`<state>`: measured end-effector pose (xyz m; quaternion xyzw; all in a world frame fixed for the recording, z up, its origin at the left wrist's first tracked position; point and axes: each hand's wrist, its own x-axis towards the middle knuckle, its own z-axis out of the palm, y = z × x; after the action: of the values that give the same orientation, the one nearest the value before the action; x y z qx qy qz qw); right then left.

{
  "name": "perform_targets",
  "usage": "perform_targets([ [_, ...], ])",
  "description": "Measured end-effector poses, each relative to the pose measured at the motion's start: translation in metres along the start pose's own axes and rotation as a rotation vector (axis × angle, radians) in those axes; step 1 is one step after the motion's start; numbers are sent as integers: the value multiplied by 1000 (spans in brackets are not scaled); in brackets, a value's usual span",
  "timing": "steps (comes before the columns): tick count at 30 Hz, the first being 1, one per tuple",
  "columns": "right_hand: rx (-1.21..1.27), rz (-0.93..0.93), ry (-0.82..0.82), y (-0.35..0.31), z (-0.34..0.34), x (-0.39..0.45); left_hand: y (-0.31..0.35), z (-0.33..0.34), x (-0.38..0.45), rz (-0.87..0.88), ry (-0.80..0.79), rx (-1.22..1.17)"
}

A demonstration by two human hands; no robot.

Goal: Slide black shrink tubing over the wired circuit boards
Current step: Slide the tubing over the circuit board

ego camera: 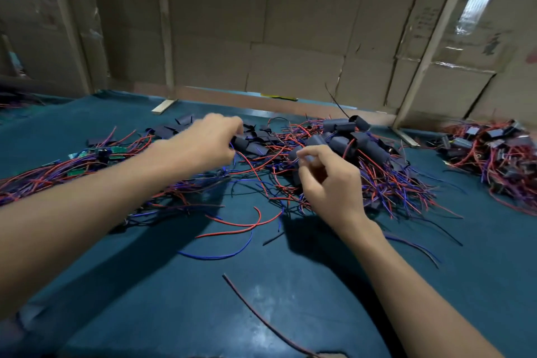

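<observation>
While the left hand (207,144) pinches a black tubing piece (242,144) at frame centre, the right hand (325,180) grips a sleeved board (297,164); next, judging by this, a bare board from the left pile (116,150).

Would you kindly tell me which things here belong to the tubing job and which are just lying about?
For the job: black shrink tubing pieces; bare green circuit boards; sleeved boards with wires; left hand; right hand.

Lying about: loose red wire; wooden strip; cardboard wall.
</observation>
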<state>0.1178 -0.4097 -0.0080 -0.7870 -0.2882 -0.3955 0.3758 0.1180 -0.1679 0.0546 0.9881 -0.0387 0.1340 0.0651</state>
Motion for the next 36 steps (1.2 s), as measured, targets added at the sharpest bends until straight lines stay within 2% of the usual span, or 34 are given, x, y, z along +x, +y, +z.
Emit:
perform_targets([
  [3,105,63,72,-10,7,2,8,-36,-4,54,128,69],
  [6,206,62,193,-19,12,0,14,-71,-11,67,278,-134],
  [8,318,120,233,-22,14,-1,19,-84,-11,19,334,-510],
  [9,371,159,225,-23,15,-2,22,-85,-11,-10,314,-792],
  [11,443,236,174,-25,17,-4,27,-77,-7,-71,176,-1358],
  [12,467,277,148,-25,18,-4,27,-70,-4,-107,91,-1548],
  [15,565,414,119,-25,19,-4,20,-38,2,-262,-106,-1919],
  [18,738,565,126,-27,18,4,20,3,-3,-321,-110,-2143],
  [20,852,702,70,-28,18,10,28,29,-7,-232,-33,-2183],
  [23,854,811,-117,-30,22,9,40,48,-13,-98,88,-2075],
  [27,902,848,-143,-32,24,5,45,56,-21,62,144,-1668],
  [30,936,829,-129,-26,18,10,54,60,-29,210,129,-1520],
  [32,894,795,-181,-22,14,13,62,61,-31,297,138,-1417],
  [36,742,671,-186,-13,9,15,69,57,-24,277,214,-1287],
])
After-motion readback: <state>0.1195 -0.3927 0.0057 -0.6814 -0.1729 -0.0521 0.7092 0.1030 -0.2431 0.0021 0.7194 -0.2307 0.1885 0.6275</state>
